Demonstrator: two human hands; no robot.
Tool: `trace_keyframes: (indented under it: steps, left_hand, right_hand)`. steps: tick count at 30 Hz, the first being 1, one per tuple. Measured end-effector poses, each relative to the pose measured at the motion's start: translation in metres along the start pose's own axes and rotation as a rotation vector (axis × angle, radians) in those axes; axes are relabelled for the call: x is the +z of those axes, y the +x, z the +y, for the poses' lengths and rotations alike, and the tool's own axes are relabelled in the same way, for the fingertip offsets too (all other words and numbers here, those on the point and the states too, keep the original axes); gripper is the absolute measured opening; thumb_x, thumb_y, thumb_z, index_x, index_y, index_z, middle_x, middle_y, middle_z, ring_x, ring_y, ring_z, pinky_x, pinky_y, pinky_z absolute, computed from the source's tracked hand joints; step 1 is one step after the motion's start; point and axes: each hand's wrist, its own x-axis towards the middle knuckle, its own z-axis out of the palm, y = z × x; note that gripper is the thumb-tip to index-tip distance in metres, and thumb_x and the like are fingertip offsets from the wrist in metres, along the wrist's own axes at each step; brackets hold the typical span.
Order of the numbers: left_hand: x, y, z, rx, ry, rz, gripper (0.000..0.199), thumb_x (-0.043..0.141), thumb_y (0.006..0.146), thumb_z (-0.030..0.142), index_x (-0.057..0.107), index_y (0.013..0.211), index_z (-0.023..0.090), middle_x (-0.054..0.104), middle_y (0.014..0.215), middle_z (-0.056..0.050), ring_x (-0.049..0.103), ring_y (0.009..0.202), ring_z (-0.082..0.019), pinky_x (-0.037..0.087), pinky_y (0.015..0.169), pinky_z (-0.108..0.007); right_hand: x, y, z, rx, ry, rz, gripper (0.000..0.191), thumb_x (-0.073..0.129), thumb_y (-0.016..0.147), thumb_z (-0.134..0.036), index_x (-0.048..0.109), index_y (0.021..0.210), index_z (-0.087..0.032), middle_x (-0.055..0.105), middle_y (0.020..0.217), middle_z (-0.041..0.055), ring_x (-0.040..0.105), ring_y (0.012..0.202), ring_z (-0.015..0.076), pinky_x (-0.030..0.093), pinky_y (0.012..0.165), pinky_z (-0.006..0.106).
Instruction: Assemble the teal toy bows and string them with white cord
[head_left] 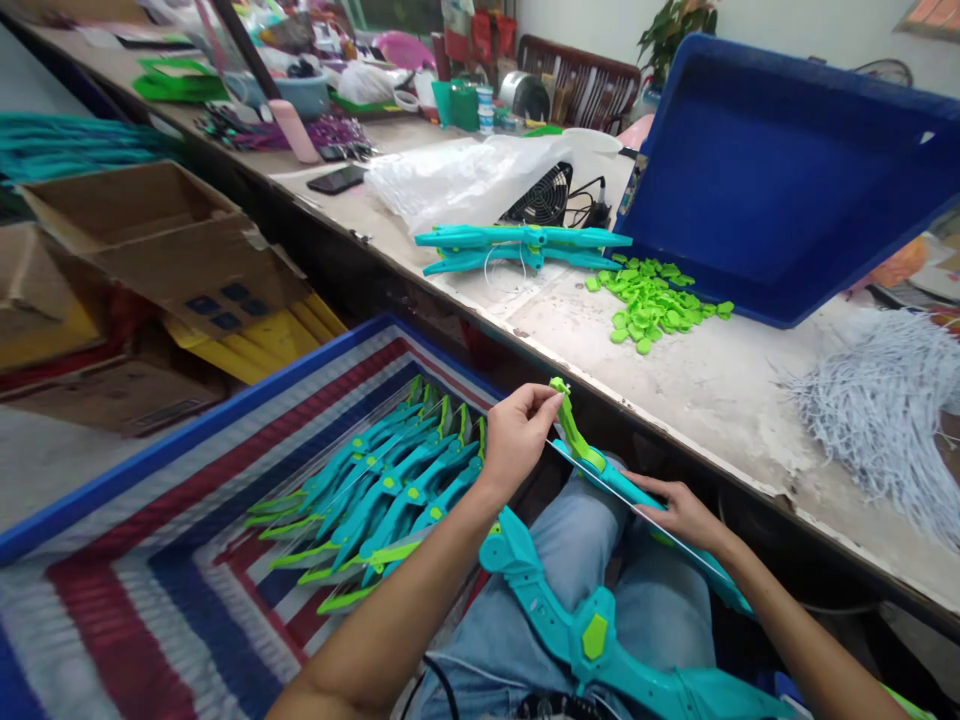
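Observation:
A teal plastic toy bow (637, 492) with a bright green end piece (571, 425) lies across my knees. My left hand (523, 432) pinches the tip of that end piece, thumb and finger closed around it. A thin white string (611, 487) runs along the bow from there. Farther down, my right hand (681, 512) rests around the teal limb, its thumb and fingers gripping it. Another teal bow section with a green hexagonal patch (595, 637) lies nearer on my lap; whether it joins the held one I cannot tell.
Left, a striped lined bin (217, 470) holds several similar bows (390, 485). On the workbench (720, 400) are stacked teal bows (525, 237), loose green pieces (652, 300), a tilted blue crate (780, 180), a bundle of white strings (885, 410) and a phone (336, 180). Cardboard boxes (165, 240) stand left.

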Motion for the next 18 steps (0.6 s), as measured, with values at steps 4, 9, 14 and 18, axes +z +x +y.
trace_keyframes:
  steps: [4, 9, 14, 18]
  left_hand:
    - [-0.007, 0.0, 0.002, -0.113, -0.169, -0.097, 0.047, 0.068, 0.073, 0.036, 0.054, 0.113, 0.015, 0.062, 0.057, 0.005, 0.048, 0.045, -0.008, 0.036, 0.047, -0.02]
    - [-0.023, -0.019, 0.004, -0.212, -0.194, -0.224, 0.037, 0.07, 0.07, 0.04, 0.063, 0.095, 0.013, 0.062, 0.055, 0.002, 0.039, 0.039, -0.006, 0.028, 0.041, -0.02]
    - [-0.025, -0.045, -0.007, -0.194, -0.174, -0.243, 0.031, 0.069, 0.072, 0.034, 0.061, 0.095, 0.015, 0.062, 0.057, 0.003, 0.049, 0.047, -0.008, 0.035, 0.048, -0.021]
    - [-0.023, -0.054, -0.015, -0.154, -0.14, -0.213, 0.028, 0.066, 0.075, 0.033, 0.06, 0.096, 0.016, 0.061, 0.058, 0.004, 0.055, 0.054, -0.01, 0.041, 0.057, -0.022]
  right_hand:
    - [0.01, -0.008, 0.003, -0.058, -0.122, 0.072, 0.051, 0.06, 0.082, -0.039, 0.057, 0.131, -0.024, 0.062, 0.127, 0.0045, 0.06, 0.115, 0.0296, 0.048, 0.099, 0.042]
    - [0.02, -0.017, -0.004, -0.181, -0.427, 0.187, 0.045, 0.057, 0.087, -0.041, 0.056, 0.131, -0.028, 0.069, 0.111, 0.0074, 0.067, 0.096, 0.0252, 0.056, 0.083, 0.04]
    - [0.02, 0.008, -0.072, -0.438, -0.432, 0.449, 0.033, 0.05, 0.093, -0.036, 0.062, 0.121, -0.025, 0.066, 0.106, 0.0087, 0.063, 0.099, 0.022, 0.054, 0.086, 0.037]
    - [0.025, 0.036, -0.117, -0.569, -0.303, 0.424, 0.028, 0.051, 0.093, -0.033, 0.064, 0.115, -0.024, 0.067, 0.098, 0.0067, 0.063, 0.091, 0.0186, 0.054, 0.08, 0.033]
